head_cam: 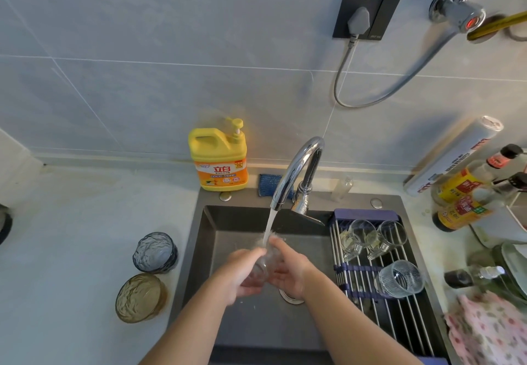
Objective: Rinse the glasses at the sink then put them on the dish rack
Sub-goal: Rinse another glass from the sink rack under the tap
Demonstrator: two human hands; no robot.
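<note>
Over the dark sink (208, 253) a clear glass (263, 265) sits between both hands under the water running from the chrome tap (299, 170). My left hand (242, 275) grips its left side, and my right hand (288, 270) wraps its right side. The roll-up dish rack (399, 316) spans the sink's right part. It carries two small clear mugs (370, 237) lying on their sides and a ribbed clear glass (399, 279). A blue textured glass (155, 252) and an amber textured glass (141, 297) stand on the counter to the left.
A yellow dish-soap bottle (219, 159) stands behind the sink, with a blue sponge (269, 183) beside the tap. Sauce bottles (462, 196), a foil roll (453, 156) and a floral cloth (490, 333) crowd the right counter. A power cord (350, 51) hangs on the wall.
</note>
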